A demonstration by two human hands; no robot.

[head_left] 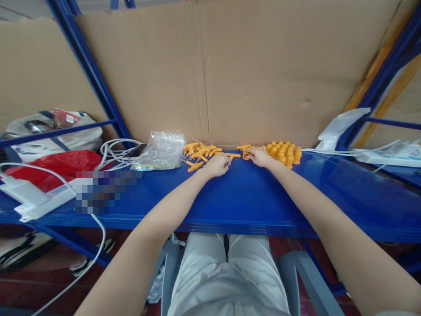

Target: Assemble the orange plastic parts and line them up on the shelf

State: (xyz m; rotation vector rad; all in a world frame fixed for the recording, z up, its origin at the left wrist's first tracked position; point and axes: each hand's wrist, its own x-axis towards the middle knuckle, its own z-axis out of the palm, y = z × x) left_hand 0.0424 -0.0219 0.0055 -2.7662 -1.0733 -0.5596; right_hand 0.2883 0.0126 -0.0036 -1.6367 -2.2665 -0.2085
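Note:
My left hand [217,166] is closed at the right side of a loose heap of orange T-shaped plastic pieces [199,152]. One orange T-shaped piece [233,155] sticks out from its fingers. Close by, my right hand [259,156] has its fingers bent over an orange piece with a ring-like end [246,156], pinching it low over the table. Behind that, another orange T-shaped piece [243,147] lies on the surface. A tight block of upright orange pieces [285,152] stands in rows just right of my right hand.
The blue table [243,202] backs onto a cardboard wall [250,74]. Left are a clear plastic bag [164,149], white cables [113,151], a red bag [72,164] and a power strip [49,199]. Blue posts [88,70] frame both sides; a white plastic item [338,129] stands far right.

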